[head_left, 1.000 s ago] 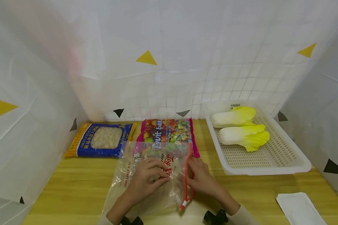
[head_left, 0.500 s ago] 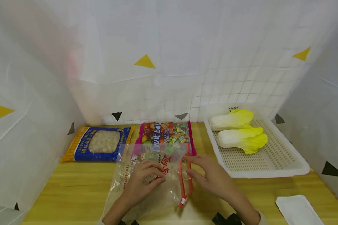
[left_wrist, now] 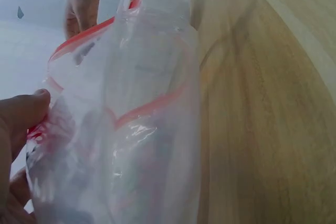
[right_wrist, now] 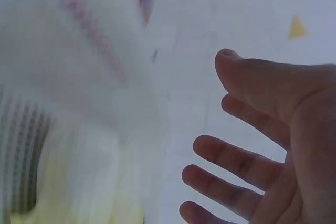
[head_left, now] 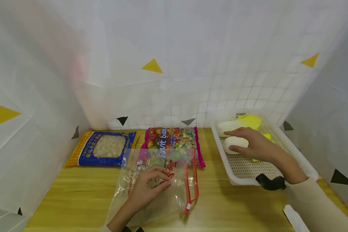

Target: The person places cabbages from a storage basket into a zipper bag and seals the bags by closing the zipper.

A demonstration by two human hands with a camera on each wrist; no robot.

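My left hand (head_left: 148, 187) pinches the upper film of a clear slider zip bag (head_left: 174, 196) with red print. Its red-edged mouth faces right and gapes a little, with the white slider (head_left: 188, 206) at the near end. In the left wrist view, the thumb (left_wrist: 29, 108) presses on the bag's film. My right hand (head_left: 258, 145) reaches over the white plastic basket (head_left: 227, 164), fingers spread above two baby napa cabbages. The nearer cabbage (head_left: 235, 144) is partly hidden by that hand; the farther cabbage (head_left: 250, 122) lies behind it. The right wrist view shows nothing in that hand.
Behind the bag lie a fruit candy packet (head_left: 171, 138), partly under the clear film, and a blue-and-yellow orecchiette pasta packet (head_left: 104, 148). A white flat packet (head_left: 294, 217) lies at the front right, partly covered by my sleeve. White sheets (head_left: 174, 96) wall the table.
My right hand has let go of the bag's red zip edge and moved right, over the basket. My left hand keeps its hold on the bag, which stays in place.
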